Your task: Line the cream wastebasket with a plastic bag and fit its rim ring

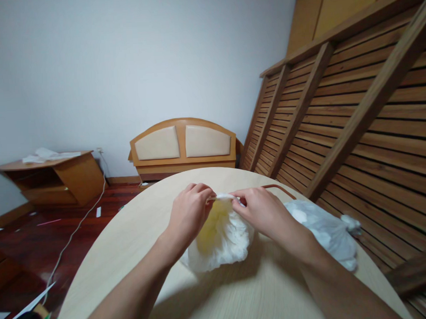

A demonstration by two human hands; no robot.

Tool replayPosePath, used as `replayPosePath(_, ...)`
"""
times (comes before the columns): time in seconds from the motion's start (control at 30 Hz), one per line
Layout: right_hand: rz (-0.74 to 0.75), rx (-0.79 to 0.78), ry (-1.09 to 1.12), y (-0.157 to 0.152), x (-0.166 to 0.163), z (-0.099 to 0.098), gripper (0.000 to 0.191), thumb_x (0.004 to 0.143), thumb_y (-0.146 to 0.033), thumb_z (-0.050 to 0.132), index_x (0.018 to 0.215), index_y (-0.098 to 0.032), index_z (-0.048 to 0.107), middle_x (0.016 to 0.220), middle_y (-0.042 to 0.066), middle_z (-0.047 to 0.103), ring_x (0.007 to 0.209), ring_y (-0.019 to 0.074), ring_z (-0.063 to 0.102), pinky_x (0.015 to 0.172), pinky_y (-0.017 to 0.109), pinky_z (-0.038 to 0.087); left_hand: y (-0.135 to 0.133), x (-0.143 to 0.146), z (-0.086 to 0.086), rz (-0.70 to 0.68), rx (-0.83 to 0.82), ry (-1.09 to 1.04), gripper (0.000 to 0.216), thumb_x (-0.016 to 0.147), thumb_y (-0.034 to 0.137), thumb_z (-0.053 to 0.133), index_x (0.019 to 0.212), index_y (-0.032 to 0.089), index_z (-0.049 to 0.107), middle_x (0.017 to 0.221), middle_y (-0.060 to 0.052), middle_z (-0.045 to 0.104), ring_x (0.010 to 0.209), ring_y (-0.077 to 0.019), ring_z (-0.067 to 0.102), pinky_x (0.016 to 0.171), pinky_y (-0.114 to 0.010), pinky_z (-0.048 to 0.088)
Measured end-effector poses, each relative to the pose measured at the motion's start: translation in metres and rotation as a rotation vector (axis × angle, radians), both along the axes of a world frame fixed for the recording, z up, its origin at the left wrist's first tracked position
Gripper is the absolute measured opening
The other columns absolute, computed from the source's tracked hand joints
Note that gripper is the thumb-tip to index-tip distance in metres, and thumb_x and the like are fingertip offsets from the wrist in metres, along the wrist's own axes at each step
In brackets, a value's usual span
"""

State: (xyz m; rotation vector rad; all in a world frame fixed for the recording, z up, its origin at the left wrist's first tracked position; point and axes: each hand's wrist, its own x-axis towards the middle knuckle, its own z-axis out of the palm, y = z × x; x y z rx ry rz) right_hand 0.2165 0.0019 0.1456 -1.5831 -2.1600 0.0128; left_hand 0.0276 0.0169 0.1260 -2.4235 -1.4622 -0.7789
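A white plastic bag (234, 237) with something yellowish showing through its left side rests on the round table (141, 230). My left hand (193, 205) pinches the gathered top edge of this bag from the left. From the right, my right hand (260, 207) grips the same edge between thumb and fingers. A short stretch of twisted white plastic runs between the two hands. What lies inside the bag is hard to make out. Beside my right forearm sits a second whitish plastic bag (324, 230), its neck knotted.
A brown cord-like strip (280, 188) lies near the table's far right edge. Behind the table stands a headboard (183, 144). Wooden slats (339, 124) lean along the right. At the left, a low cabinet (74, 181) bears papers, and a white cable (74, 233) crosses the floor.
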Motion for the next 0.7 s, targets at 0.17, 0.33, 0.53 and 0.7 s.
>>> replayPosePath(0.17, -0.026, -0.005, -0.006, 0.0019, 0.0037, -0.0014, 0.027, 0.087, -0.023, 0.054, 0.090, -0.028, 0.080, 0.075, 0.003, 0.076, 0.068, 0.0177, 0.066, 0.059, 0.027, 0.033, -0.0014, -0.0027, 0.0048, 0.120, -0.070, 0.017, 0.015, 0.088, 0.009, 0.062, 0.093, 0.020, 0.072, 0.099, -0.005, 0.075, 0.097, -0.0245, 0.066, 0.077, -0.033, 0.053)
replayPosePath(0.33, -0.029, 0.004, -0.007, 0.0026, 0.0027, -0.0017, 0.026, 0.088, -0.024, 0.053, 0.087, -0.027, 0.079, 0.074, 0.003, 0.075, 0.069, 0.0175, 0.065, 0.058, 0.027, 0.032, -0.0010, -0.0005, 0.0015, 0.053, -0.031, -0.037, 0.014, 0.089, 0.018, 0.066, 0.101, 0.023, 0.071, 0.103, -0.003, 0.074, 0.098, -0.0235, 0.066, 0.078, -0.033, 0.053)
replayPosePath(0.53, -0.033, -0.007, -0.019, 0.0018, 0.0049, -0.0010, 0.025, 0.086, -0.022, 0.053, 0.079, -0.023, 0.077, 0.072, 0.004, 0.074, 0.064, 0.0166, 0.063, 0.057, 0.027, 0.032, -0.0042, -0.0004, 0.0036, 0.093, -0.010, -0.045, 0.009, 0.090, 0.022, 0.066, 0.093, 0.024, 0.073, 0.099, -0.002, 0.074, 0.093, -0.0224, 0.068, 0.073, -0.030, 0.051)
replayPosePath(0.7, -0.048, 0.018, -0.035, 0.0044, 0.0072, -0.0059, 0.024, 0.087, -0.023, 0.055, 0.091, -0.021, 0.078, 0.088, 0.007, 0.078, 0.079, 0.0217, 0.070, 0.064, 0.029, 0.042, -0.0086, 0.0009, 0.0093, 0.159, -0.068, -0.018, 0.009, 0.092, 0.025, 0.065, 0.093, 0.023, 0.074, 0.098, -0.003, 0.075, 0.093, -0.0222, 0.069, 0.069, -0.028, 0.048)
